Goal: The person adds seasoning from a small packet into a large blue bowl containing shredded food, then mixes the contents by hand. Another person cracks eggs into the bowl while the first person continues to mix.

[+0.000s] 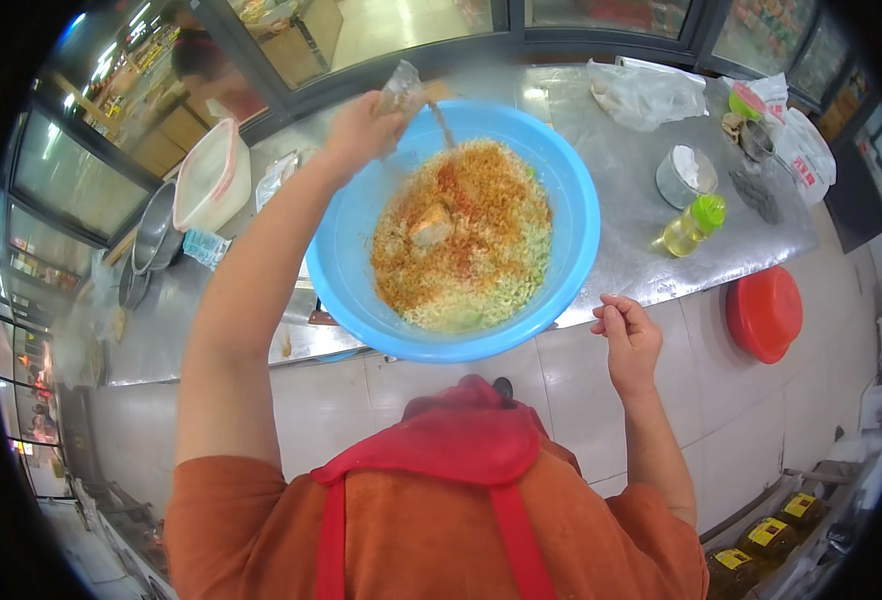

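A large light-blue plastic basin (577, 262) stands at the table's front edge. Inside it lies a heap of finely chopped pale-green and whitish food (486, 300), topped with orange-brown and red powder and a pale block-shaped clump (431, 225). My left hand (370, 129) holds a small clear plastic packet (402, 84) tilted over the basin's far left rim. From it a stream of brown powder (442, 124) falls onto the heap. Just off the basin's right side, my right hand (631, 337) hovers near the table edge, fingers curled, with nothing visible in it.
On the steel table (606, 202) to the right are a green-capped oil bottle (692, 226), a metal pot (677, 184) with white powder and a plastic bag (647, 94). A white tub (216, 180) and grey bowls (157, 232) stand left. A red basin (765, 315) sits below, right.
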Demonstrator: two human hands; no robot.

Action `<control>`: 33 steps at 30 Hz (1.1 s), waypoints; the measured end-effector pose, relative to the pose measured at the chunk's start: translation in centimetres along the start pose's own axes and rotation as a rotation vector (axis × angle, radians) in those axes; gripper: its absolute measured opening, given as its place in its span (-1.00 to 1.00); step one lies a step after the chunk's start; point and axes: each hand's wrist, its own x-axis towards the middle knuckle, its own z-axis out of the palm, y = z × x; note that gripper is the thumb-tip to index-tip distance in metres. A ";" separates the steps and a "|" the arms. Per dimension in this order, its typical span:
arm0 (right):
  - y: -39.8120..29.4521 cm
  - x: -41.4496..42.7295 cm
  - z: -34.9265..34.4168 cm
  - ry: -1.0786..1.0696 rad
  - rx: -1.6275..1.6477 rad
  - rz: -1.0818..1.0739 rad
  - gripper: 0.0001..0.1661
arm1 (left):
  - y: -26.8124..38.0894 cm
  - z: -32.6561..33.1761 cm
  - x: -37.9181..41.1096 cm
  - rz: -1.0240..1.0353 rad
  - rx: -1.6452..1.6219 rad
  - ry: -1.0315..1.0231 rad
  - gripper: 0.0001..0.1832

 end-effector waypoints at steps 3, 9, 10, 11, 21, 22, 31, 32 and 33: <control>0.5 -0.3 -0.1 -0.006 -0.010 0.005 -0.80 | 1.1 -1.5 -1.1 -0.001 -0.090 0.063 -0.74; 1.1 -1.1 -0.2 -0.015 -0.056 0.007 -0.80 | -3.5 -4.8 -4.3 -0.100 -0.198 0.115 -0.70; 1.2 -1.3 -0.3 -0.018 -0.056 0.015 -0.80 | -4.9 -5.2 -5.3 -0.123 -0.230 0.106 -0.69; 1.3 -1.3 -0.3 -0.022 -0.055 0.023 -0.80 | -5.9 -5.4 -6.3 -0.147 -0.262 0.098 -0.67; 1.3 -1.3 0.5 -0.065 -0.089 0.073 -0.76 | -4.0 -3.8 -15.3 -0.145 -0.392 -0.258 -0.70; 1.2 -1.3 0.8 -0.060 -0.077 0.071 -0.78 | -3.7 -3.5 -15.3 -0.152 -0.453 -0.210 -0.71; 1.0 -1.2 1.6 -0.097 -0.086 0.074 -0.76 | -2.7 -1.8 -14.0 -0.134 -0.344 -0.294 -0.72; 1.0 -1.3 1.6 -0.095 -0.090 0.084 -0.76 | -3.0 -1.8 -13.9 -0.141 -0.350 -0.279 -0.71; 1.1 -1.4 1.5 -0.088 -0.090 0.082 -0.76 | -3.4 -1.8 -13.8 -0.146 -0.355 -0.265 -0.71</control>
